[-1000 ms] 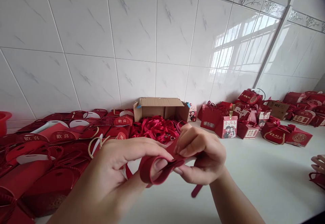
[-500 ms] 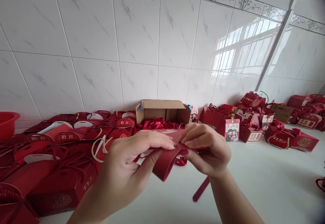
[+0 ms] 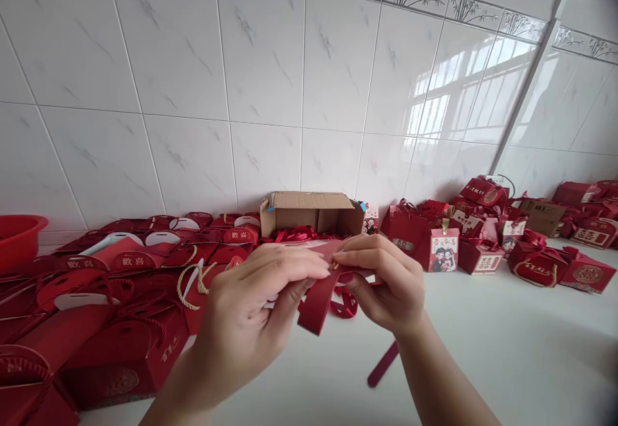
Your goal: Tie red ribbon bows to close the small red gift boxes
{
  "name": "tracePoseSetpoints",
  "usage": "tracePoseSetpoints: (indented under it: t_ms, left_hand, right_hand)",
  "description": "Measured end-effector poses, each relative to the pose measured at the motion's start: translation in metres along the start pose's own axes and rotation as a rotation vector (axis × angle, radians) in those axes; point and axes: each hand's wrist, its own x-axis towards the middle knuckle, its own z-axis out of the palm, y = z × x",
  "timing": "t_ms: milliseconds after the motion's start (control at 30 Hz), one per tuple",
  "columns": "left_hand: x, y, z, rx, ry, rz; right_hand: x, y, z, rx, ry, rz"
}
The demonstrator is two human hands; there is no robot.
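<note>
Red ribbon (image 3: pixel 318 300): a wide strip held up between my two hands above the white counter (image 3: pixel 506 349), folded into a loop that hangs below my fingers; its loose end (image 3: pixel 383 363) shows under my right wrist, and I cannot tell whether it rests on the counter
Left hand (image 3: pixel 246 323): fingers bent and closed, with fingertips and thumb nipping the ribbon from the left
Right hand (image 3: pixel 386 284): thumb and forefinger pressed together on the ribbon's top edge, other fingers curled underneath; the fingertips of both hands nearly meet
Cardboard box (image 3: pixel 311 210): open, against the tiled wall (image 3: pixel 270 59), straight behind my hands, with a heap of spare ribbons (image 3: pixel 297 234) at its front
Flat red boxes (image 3: pixel 120 349): unfolded, some with rope handles, piled over the counter to my left
Made-up gift boxes (image 3: pixel 444 249): standing in a cluster to my right, along the wall
Red basin (image 3: pixel 19 236): at the far left edge, behind the flat boxes
</note>
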Motion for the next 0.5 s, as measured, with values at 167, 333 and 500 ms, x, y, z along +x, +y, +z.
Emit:
tracePoseSetpoints:
  t_ms: [167,333,500]
  left_hand:
    - [-0.0015,-0.0007,-0.0003,-0.044,-0.015,-0.081]
    - [0.0018,0.0002,-0.0042,-0.258,-0.138,-0.254]
    - [0.0085,-0.0010,-0.0013,-0.362,-0.082,-0.382]
  right_hand:
    - [-0.0028,-0.0001,0.0049,-0.007,0.016,-0.026]
    - [-0.0052,0.0003,0.0079,0.005,-0.015,-0.001]
    - [-0.0052,0.0003,0.0100,0.004,-0.008,0.060]
